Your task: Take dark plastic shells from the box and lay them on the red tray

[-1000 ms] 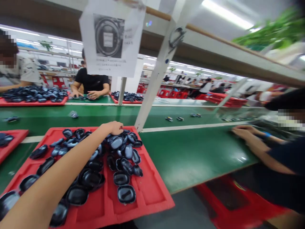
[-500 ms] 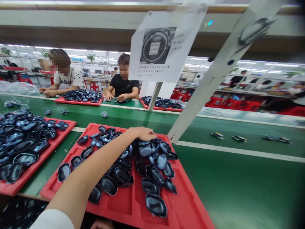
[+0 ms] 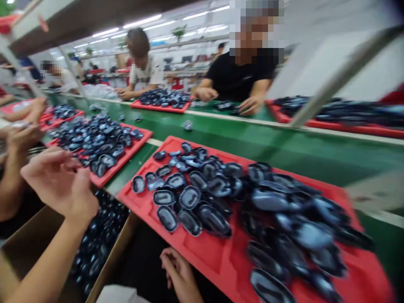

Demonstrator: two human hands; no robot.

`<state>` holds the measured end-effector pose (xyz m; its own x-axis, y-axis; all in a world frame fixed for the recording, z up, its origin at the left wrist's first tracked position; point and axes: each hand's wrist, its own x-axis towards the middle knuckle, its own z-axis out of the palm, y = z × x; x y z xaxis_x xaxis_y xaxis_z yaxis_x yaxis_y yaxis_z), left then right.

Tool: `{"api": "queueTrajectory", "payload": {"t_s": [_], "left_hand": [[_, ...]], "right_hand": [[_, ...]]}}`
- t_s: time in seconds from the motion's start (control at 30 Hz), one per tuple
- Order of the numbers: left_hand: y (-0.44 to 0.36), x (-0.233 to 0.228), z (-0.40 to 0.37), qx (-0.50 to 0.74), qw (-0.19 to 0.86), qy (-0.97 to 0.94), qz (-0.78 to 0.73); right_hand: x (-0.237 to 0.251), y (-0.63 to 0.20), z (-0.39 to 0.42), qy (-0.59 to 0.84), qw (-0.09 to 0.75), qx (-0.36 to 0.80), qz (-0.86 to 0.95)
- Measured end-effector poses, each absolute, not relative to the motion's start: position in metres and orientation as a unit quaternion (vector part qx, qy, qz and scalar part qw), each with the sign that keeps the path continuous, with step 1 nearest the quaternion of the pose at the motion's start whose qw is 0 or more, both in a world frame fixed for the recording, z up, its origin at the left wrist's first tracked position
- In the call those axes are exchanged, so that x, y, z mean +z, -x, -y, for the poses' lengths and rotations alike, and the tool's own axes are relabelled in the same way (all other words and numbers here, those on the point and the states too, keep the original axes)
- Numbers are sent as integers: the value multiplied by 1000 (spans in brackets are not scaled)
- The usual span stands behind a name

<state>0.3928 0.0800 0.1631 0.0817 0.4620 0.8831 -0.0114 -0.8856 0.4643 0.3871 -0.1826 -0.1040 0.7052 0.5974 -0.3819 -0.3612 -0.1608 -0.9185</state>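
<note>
Left hand [image 3: 59,181] up, right hand [image 3: 178,269] low
Left fingers spread, empty, above the box [image 3: 104,235]; right curled beside the tray [image 3: 202,256] of shells [image 3: 189,197].

Shells [image 3: 217,198] fill the tray [image 3: 202,252]; box [image 3: 97,240] sits left.

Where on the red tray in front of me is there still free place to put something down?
The red tray is bare along its near edge, below the black shells, beside the right hand. Its middle and right end are crowded. The left hand is over the cardboard box.
</note>
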Motion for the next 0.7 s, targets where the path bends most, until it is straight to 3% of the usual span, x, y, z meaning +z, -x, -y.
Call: {"api": "queueTrajectory", "payload": {"t_s": [0.07,0.13,0.3,0.4,0.57,0.7], "left_hand": [[-342,114,-124,672,143,-674,-271],[-294,58,-148,572,132,-692,-420],[-228,-53,-163,129,132,-764,-618],[-233,-81,-181,-88,130,-780,-605],[-276,-110,-206,-126,160,-869,-452],[-316,-148,-207,-276,152,-876,-365]], "right_hand": [[-99,-392,183,655,639,388,111],[-93,-396,181,652,637,396,112],[-82,-401,172,657,630,403,97],[-76,-404,166,660,616,416,108],[-71,-407,158,662,622,407,99],[-69,-406,158,658,632,401,84]]}}
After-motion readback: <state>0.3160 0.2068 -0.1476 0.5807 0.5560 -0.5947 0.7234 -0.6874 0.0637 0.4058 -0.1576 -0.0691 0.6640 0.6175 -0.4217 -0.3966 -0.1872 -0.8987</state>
